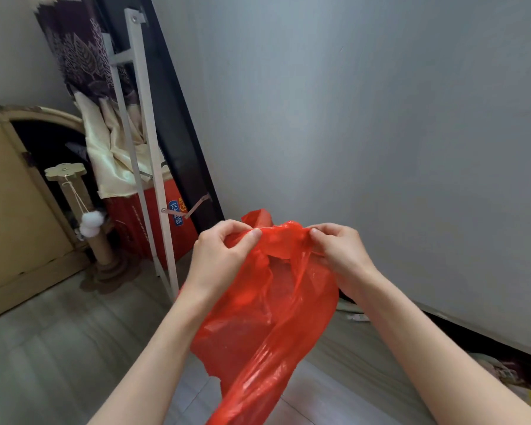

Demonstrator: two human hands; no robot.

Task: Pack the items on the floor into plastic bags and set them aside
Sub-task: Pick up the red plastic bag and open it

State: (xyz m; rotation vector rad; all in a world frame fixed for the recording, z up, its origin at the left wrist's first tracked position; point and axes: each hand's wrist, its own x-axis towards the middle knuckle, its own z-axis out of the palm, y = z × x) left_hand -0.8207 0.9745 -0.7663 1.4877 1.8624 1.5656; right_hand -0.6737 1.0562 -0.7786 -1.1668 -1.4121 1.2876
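Aloft — red bag (267, 305), both hands (224, 253) pinching.

both hands (224, 250) pinching red plastic bag (267, 317)

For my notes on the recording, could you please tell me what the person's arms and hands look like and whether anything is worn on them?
Both forearms are bare as far as the view shows: no sleeves in sight. The left hand and right hand wear no gloves, and no rings, watch or bracelets show. The fingernails look short and unpainted.
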